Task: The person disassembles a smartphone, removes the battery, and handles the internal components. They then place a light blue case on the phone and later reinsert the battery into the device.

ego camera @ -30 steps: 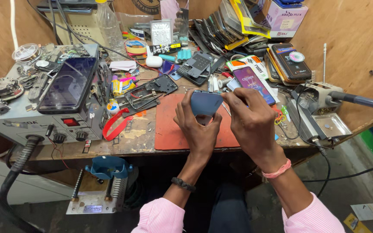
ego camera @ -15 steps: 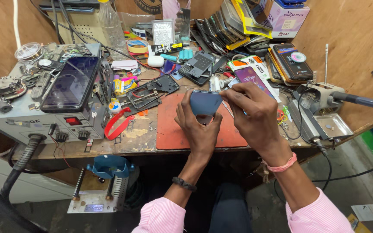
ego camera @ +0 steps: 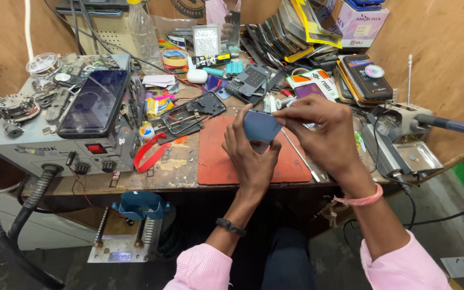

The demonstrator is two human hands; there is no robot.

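Workbench seen from above. A small blue phone, flat and rounded at the corners with a smooth matt back, is held upright above the red-brown work mat, between both hands. The left hand cradles it from below and behind, fingers closed around its lower edge; the right hand pinches its upper right edge, fingers together on the casing. The mat is rubbery, rectangular and lies on a scuffed wooden bench top. To the left stands a grey metal rework station with a dark glossy phone resting on top; red-handled pliers lie just beside it.
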